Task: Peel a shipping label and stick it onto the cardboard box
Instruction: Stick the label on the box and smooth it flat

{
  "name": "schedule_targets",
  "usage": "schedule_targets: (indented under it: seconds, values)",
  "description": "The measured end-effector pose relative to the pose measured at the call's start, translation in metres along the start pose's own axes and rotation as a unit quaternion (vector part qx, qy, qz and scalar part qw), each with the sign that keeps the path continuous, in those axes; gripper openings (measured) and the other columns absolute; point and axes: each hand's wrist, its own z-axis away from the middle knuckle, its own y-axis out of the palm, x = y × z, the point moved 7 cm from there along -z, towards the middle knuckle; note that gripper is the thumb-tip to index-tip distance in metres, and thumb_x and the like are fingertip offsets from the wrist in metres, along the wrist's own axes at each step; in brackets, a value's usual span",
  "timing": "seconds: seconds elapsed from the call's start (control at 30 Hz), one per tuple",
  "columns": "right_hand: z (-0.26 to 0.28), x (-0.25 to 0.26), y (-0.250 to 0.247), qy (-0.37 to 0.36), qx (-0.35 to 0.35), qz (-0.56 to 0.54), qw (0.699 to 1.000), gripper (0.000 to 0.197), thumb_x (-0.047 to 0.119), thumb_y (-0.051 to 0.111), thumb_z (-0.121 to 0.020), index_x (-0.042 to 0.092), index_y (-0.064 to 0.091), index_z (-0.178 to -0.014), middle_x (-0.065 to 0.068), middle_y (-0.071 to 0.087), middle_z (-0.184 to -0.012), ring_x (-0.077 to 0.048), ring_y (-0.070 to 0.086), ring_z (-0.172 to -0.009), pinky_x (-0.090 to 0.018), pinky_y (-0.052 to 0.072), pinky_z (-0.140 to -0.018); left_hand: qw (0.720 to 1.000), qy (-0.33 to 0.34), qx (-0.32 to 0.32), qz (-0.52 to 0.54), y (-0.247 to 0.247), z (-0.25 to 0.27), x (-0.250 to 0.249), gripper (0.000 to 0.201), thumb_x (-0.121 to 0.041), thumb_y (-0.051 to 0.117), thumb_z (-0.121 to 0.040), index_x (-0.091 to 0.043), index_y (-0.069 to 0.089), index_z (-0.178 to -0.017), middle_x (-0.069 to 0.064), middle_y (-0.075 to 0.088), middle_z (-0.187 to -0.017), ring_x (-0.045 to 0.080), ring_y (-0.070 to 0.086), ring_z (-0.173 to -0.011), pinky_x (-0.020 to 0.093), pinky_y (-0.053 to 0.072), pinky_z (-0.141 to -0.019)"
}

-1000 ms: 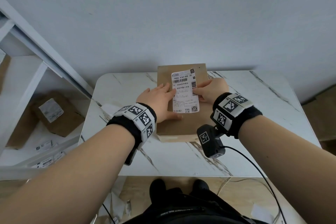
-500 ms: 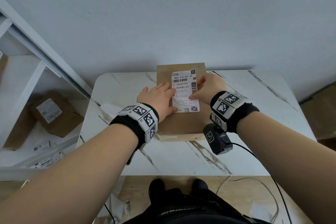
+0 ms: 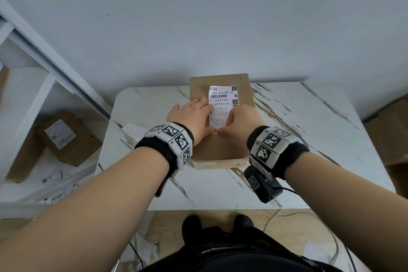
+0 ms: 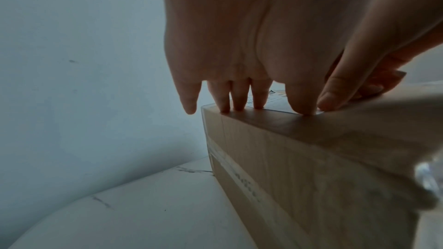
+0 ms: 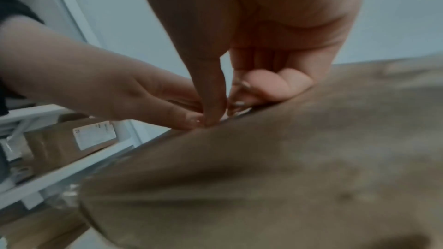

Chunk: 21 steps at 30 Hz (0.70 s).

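From the head: brown box (image 3: pixel 220 117) on the white table (image 3: pixel 309 139), white label (image 3: pixel 221 104) lying flat on the box top, so already peeled and stuck on. Left hand (image 3: pixel 194 117) flat beside the label's left edge, fingers straight, holding nothing. Right hand (image 3: pixel 241 120) on the label's lower right part, thumb by the bottom corner. From the left wrist: straight fingers (image 4: pixel 239 97) pressing down on the box top (image 4: pixel 311 130), a bit of label (image 4: pixel 275 99) just past them. From the right wrist: blurry, right fingers (image 5: pixel 275 86) curled under, thumb tip pressing at the label's edge, nothing gripped. Probably only the rubbing flat left, then hands off.
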Motion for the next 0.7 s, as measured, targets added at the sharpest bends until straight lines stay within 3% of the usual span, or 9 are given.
schedule_targets:
  seconds: [0.1, 0.17, 0.27, 0.43, 0.57, 0.7]
  values:
    - [0.001, -0.011, -0.010, 0.019, -0.002, 0.008, 1.000, 0.028, 0.027, 0.078, -0.071, 0.017, 0.052, -0.069, -0.003, 0.061, -0.086, -0.016, 0.055, -0.079, -0.016, 0.035, -0.048, 1.000, -0.005, 0.001, -0.002, 0.000, -0.001, 0.000, 0.066, -0.050, 0.047, -0.090, -0.030, 0.023, -0.148, -0.005, 0.011, -0.162, 0.016, 0.012, -0.149, 0.049, 0.014, -0.120]
    - [0.002, -0.016, -0.018, 0.027, 0.002, 0.016, 1.000, 0.040, 0.024, 0.079, -0.072, 0.022, 0.042, -0.057, 0.001, 0.058, -0.083, -0.014, 0.054, -0.080, -0.015, 0.039, -0.051, 1.000, -0.007, 0.005, -0.004, 0.001, -0.001, 0.000, 0.067, -0.050, 0.047, -0.090, -0.030, 0.021, -0.149, -0.004, 0.010, -0.162, 0.016, 0.012, -0.149, 0.049, 0.014, -0.120]
    - [0.001, -0.023, -0.024, 0.045, 0.007, 0.017, 0.999, 0.043, 0.025, 0.080, -0.071, 0.023, 0.041, -0.052, 0.004, 0.057, -0.070, -0.014, 0.057, -0.078, -0.017, 0.042, -0.054, 1.000, -0.010, 0.012, -0.005, 0.003, -0.002, 0.000, 0.068, -0.050, 0.045, -0.091, -0.030, 0.019, -0.150, -0.004, 0.008, -0.162, 0.016, 0.010, -0.150, 0.049, 0.013, -0.120]
    - [-0.003, -0.026, -0.021, 0.055, 0.009, 0.012, 0.998, 0.040, 0.023, 0.082, -0.068, 0.020, 0.045, -0.052, 0.000, 0.063, -0.075, -0.016, 0.061, -0.075, -0.027, 0.054, -0.067, 0.997, 0.001, 0.028, -0.067, 0.007, 0.004, -0.007, 0.063, -0.042, 0.031, -0.098, -0.023, 0.006, -0.152, -0.002, 0.000, -0.163, 0.016, 0.004, -0.150, 0.047, 0.006, -0.121]
    - [-0.003, -0.025, -0.022, 0.049, 0.013, 0.008, 0.999, 0.042, 0.022, 0.082, -0.068, 0.024, 0.044, -0.049, 0.010, 0.050, -0.055, -0.013, 0.056, -0.064, -0.016, 0.040, -0.049, 0.986, 0.075, 0.038, -0.143, 0.019, 0.023, -0.032, 0.058, -0.036, 0.021, -0.101, -0.018, 0.001, -0.153, -0.002, -0.004, -0.162, 0.015, 0.000, -0.150, 0.046, -0.001, -0.121]
    - [-0.004, -0.024, -0.022, 0.037, 0.017, 0.027, 0.999, 0.043, 0.025, 0.081, -0.068, 0.023, 0.044, -0.048, 0.009, 0.048, -0.053, -0.013, 0.054, -0.061, -0.016, 0.037, -0.049, 0.981, 0.133, 0.060, -0.126, 0.031, 0.038, -0.050, 0.058, -0.037, 0.022, -0.101, -0.018, 0.002, -0.153, -0.002, -0.005, -0.162, 0.014, 0.001, -0.150, 0.044, 0.003, -0.122]
